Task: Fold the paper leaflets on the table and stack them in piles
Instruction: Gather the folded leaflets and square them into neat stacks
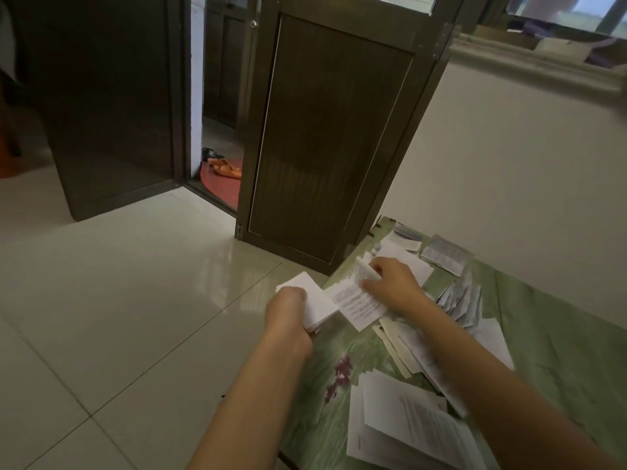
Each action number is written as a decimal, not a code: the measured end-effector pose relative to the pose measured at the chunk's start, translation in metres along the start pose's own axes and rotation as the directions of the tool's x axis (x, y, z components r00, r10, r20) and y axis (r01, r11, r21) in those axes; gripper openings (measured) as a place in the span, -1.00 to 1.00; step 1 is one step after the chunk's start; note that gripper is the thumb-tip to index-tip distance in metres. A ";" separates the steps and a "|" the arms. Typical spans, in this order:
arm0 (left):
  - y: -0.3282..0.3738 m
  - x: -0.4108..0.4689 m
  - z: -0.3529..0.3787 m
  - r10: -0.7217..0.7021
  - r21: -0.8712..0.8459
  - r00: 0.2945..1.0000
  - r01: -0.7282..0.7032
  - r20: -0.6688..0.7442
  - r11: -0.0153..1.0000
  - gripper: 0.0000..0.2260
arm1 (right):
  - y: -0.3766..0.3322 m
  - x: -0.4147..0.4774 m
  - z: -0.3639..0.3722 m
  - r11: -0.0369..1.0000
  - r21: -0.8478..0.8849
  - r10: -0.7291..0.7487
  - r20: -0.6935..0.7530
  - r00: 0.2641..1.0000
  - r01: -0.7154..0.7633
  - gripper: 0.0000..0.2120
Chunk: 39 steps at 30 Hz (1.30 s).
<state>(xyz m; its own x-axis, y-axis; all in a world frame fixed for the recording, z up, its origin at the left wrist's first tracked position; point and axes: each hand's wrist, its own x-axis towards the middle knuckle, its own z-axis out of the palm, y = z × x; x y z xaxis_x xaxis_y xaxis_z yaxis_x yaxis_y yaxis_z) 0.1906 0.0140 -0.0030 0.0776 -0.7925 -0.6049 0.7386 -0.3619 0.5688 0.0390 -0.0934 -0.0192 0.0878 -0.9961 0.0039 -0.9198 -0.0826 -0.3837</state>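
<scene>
My left hand (288, 310) grips a thick stack of folded white leaflets (315, 296) at the table's left edge, partly out over the floor. Just to the right, my right hand (393, 283) pinches a small folded leaflet (364, 269) and rests over a printed leaflet (356, 303) lying flat on the green tablecloth (549, 334). Unfolded white sheets (407, 425) lie near the front edge. A fanned row of folded leaflets (461, 300) sits right of my right wrist. More folded piles (441, 254) lie at the far end.
The table's left edge runs diagonally beside a glossy tiled floor (118, 300). A dark brown door leaf (325, 137) stands open behind the table's far corner. Orange sandals (225, 167) lie on a red mat in the doorway. A pale wall (526, 164) borders the right.
</scene>
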 end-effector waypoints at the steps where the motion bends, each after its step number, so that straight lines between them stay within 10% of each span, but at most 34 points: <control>1: 0.002 0.000 0.000 0.018 -0.002 1.000 -0.018 0.023 1.000 -0.93 | -0.004 -0.008 -0.007 0.992 0.124 -0.018 0.002 1.000 0.018 -0.87; 5: 0.007 -0.010 0.000 0.088 -0.062 0.984 -0.080 0.154 0.995 -0.93 | -0.025 -0.046 -0.039 0.893 0.443 -0.049 -0.087 0.995 0.083 -0.92; 10: 0.002 -0.022 0.000 0.085 -0.107 0.910 -0.045 0.406 0.993 -0.84 | -0.048 -0.091 -0.042 0.891 0.399 -0.084 -0.327 0.941 0.218 -0.78; 19: -0.019 -0.028 0.003 0.109 -0.066 0.922 -0.091 0.371 0.994 -0.83 | -0.038 -0.129 -0.006 0.871 0.152 -0.400 -0.333 0.854 0.467 -0.65; 22: -0.019 -0.024 0.007 0.136 0.016 0.936 -0.149 0.325 0.989 -0.81 | -0.026 -0.126 -0.002 0.847 0.304 -0.194 -0.588 0.785 0.436 -0.84; 26: -0.031 -0.024 0.015 0.257 0.172 0.933 -0.305 0.253 0.937 -0.78 | -0.018 -0.127 -0.007 0.624 0.754 -0.009 -0.254 0.967 0.204 -0.76; 39: -0.062 -0.037 0.027 0.218 0.192 0.946 -0.267 0.241 0.944 -0.96 | -0.005 -0.140 0.006 0.513 0.824 -0.058 -0.246 0.967 0.240 -0.85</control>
<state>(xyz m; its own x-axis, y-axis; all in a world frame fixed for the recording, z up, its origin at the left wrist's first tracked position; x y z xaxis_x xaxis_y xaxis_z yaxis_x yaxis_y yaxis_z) 0.1241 0.0521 -0.0008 0.0729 -0.9469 -0.3132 0.5479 -0.2243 0.8059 0.0341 0.0469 -0.0235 0.0438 -0.9663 0.2535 -0.1359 -0.2571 -0.9568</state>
